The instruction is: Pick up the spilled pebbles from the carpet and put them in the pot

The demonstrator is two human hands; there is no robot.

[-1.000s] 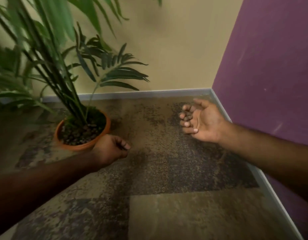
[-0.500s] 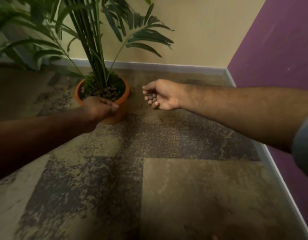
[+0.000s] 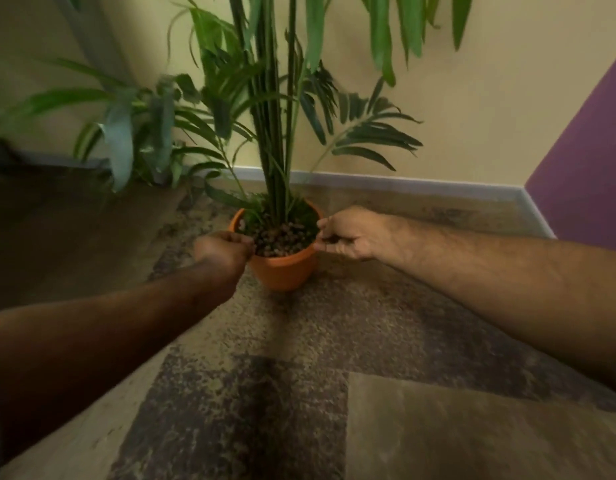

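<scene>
Pebbles (image 3: 279,239) filled the terracotta pot (image 3: 282,271) around the palm stems (image 3: 275,140), heaped close to its rim. No loose pebbles could be made out on the patterned carpet (image 3: 265,393) in front of the pot, though blur limited that check. Left hand (image 3: 225,252) sat at the pot's left rim, fingers curled into a fist; contents could not be determined. Right hand (image 3: 351,233) hovered at the pot's right rim, fingers bunched loosely together with something dark showing between them, probably pebbles. Judgement: collection appeared nearly complete; emptying both hands into the pot remained.
</scene>
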